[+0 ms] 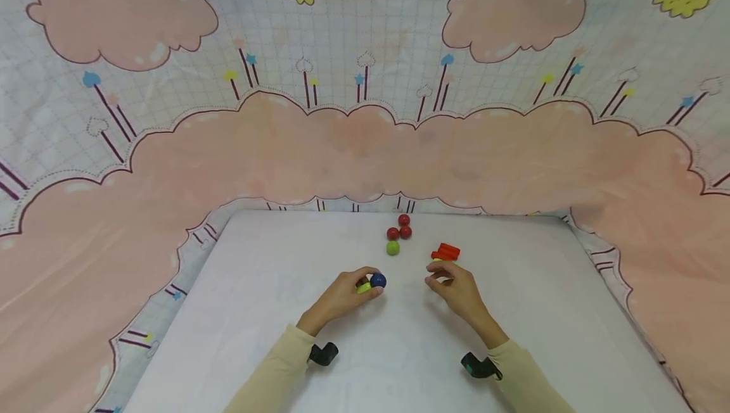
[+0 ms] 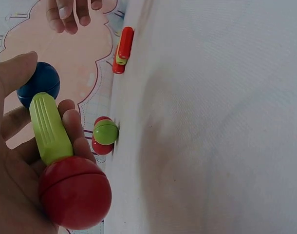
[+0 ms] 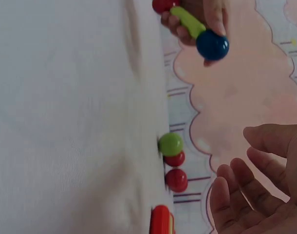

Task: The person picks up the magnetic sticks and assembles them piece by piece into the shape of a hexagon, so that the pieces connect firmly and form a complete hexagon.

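Note:
My left hand (image 1: 342, 294) grips a lime green rod (image 2: 50, 127) above the white table. A blue ball (image 1: 378, 280) sits on one end of the rod and a red ball (image 2: 75, 192) on the other. The thumb touches the blue ball, while the fingers curl behind the rod in the left wrist view. To the right, my right hand (image 1: 461, 292) hovers over the table with relaxed, bent fingers. Nothing lies between its thumb and fingers (image 3: 243, 187) in the right wrist view. It is nearest to the red rods (image 1: 449, 250), partly covering a yellow-green piece by them.
Toward the back of the white table (image 1: 274, 261), three red balls (image 1: 405, 232) lie grouped with a lime green ball (image 1: 393, 247) in front. A cloud-patterned cloth (image 1: 353, 153) hangs behind the table. Each wrist carries a black camera (image 1: 324, 354).

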Available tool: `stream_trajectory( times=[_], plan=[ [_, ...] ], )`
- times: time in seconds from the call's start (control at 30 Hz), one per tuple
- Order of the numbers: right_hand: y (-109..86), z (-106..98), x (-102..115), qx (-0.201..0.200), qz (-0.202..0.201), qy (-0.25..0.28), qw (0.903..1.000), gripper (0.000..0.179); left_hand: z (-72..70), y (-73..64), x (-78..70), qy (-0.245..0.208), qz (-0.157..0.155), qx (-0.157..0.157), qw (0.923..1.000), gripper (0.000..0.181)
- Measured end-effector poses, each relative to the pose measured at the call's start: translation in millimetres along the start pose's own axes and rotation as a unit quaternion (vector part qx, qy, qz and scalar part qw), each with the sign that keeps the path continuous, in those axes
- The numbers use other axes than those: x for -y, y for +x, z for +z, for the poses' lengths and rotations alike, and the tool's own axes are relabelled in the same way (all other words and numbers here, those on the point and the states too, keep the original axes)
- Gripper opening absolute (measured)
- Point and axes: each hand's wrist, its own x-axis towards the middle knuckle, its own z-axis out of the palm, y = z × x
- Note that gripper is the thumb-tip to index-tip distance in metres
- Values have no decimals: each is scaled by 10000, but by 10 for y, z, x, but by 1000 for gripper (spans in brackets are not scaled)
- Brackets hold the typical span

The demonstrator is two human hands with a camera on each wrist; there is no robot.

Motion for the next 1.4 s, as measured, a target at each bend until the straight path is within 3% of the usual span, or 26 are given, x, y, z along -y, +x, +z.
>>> stream_trajectory(
  times=[0.13, 0.4, 0.6, 0.93, 1.4],
  plan=[
    [-9, -53, -100, -128, 13, -225, 9997, 26, 11, -34, 16, -19, -4, 3, 10000, 43],
    [-1, -125, -269, -253, 483, -617, 9966, 29, 21, -56, 75, -31, -28, -70, 10000, 44],
    [27, -152, -387, -420, 693, -601, 9949, 30, 24, -59, 105, 0, 22, -89, 10000, 44],
    [92, -205, -462, -192, 1314, -468, 9900, 32, 8, -49, 99, 27, -33, -39, 10000, 45],
    [205, -146, -545, 59, 1549, -866, 9841, 31, -9, -50, 104, -21, 18, -33, 10000, 43]
  ],
)
